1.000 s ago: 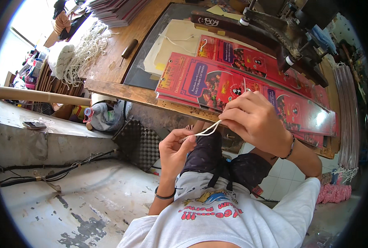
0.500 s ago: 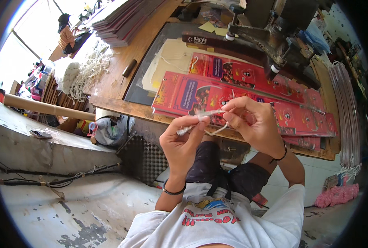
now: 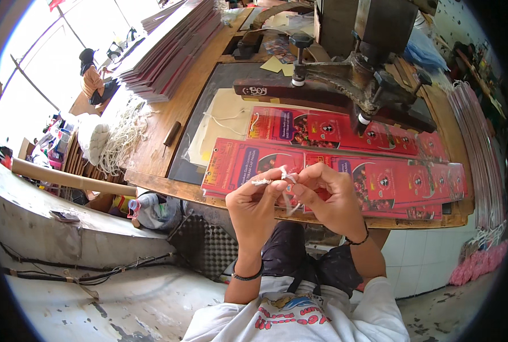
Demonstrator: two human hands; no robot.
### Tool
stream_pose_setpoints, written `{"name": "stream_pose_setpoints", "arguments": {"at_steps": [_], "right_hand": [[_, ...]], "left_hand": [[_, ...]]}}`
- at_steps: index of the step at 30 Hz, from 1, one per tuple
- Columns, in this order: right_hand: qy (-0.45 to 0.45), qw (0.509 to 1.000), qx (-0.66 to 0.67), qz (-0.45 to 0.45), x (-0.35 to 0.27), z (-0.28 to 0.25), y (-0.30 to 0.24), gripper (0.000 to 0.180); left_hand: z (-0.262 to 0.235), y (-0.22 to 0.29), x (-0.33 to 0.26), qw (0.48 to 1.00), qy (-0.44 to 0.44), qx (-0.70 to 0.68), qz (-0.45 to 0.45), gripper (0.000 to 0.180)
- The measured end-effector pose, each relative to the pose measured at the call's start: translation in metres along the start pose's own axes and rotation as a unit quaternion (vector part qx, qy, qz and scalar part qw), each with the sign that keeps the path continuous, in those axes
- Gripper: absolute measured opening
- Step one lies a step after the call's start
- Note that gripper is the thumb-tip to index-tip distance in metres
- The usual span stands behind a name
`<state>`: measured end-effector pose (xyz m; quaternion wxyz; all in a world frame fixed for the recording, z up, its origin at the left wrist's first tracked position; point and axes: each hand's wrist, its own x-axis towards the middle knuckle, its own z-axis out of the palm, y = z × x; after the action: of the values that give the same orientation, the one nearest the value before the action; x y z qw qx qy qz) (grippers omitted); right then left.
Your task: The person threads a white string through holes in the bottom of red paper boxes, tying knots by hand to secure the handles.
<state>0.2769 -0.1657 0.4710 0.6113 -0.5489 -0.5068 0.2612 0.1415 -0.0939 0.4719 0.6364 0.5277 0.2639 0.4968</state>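
A piece of white cord (image 3: 289, 203) is pinched between both my hands, just above the near edge of the red printed sheets (image 3: 231, 165). My left hand (image 3: 249, 208) is closed on it, a frayed end sticking out past the fingers. Close beside it, my right hand (image 3: 332, 196) grips the cord with thumb and fingertips. A small loop or knot shows between the fingertips; its exact form is too small to tell. More red sheets (image 3: 345, 130) lie behind, with a cord at their left corner. Another loose cord (image 3: 226, 121) rests on the pale board.
A heavy metal press (image 3: 345, 74) stands at the back of the wooden table. Left are an awl (image 3: 172, 134), a heap of white cords (image 3: 127, 134) and a tall stack of sheets (image 3: 171, 51). Bundled strips (image 3: 476, 159) hang at right. Another person (image 3: 91, 80) sits far left.
My hands have drawn closer together, and the cord that was stretched between them is now bunched in a small loop or knot. The view has shifted, showing more of the press.
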Motion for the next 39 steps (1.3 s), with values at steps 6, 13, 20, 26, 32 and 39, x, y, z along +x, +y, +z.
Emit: {"name": "stream_pose_setpoints", "arguments": {"at_steps": [6,13,20,26,32,39], "right_hand": [[-0.026,0.998,-0.062,-0.014,0.001,-0.005,-0.003,0.015],[-0.005,0.997,-0.068,-0.033,-0.001,-0.004,0.004,0.019],[0.036,0.992,-0.057,-0.108,0.009,-0.015,-0.006,0.039],[-0.017,0.967,-0.212,-0.141,0.017,-0.005,-0.038,0.036],[-0.006,0.968,-0.209,-0.137,0.015,-0.009,-0.035,0.016],[-0.039,0.982,-0.175,-0.061,0.013,-0.013,-0.039,0.014]], "left_hand": [[0.002,-0.008,0.008,0.994,-0.077,0.04,0.059,0.012],[0.003,-0.003,0.008,0.994,-0.097,0.033,0.028,0.012],[-0.002,0.019,0.007,0.949,-0.107,0.284,0.082,0.008],[-0.007,0.011,0.007,0.905,-0.141,0.331,0.225,0.014],[-0.011,0.008,0.007,0.91,-0.163,0.293,0.243,0.012],[-0.016,0.006,0.001,0.95,-0.163,0.22,0.152,0.012]]}}
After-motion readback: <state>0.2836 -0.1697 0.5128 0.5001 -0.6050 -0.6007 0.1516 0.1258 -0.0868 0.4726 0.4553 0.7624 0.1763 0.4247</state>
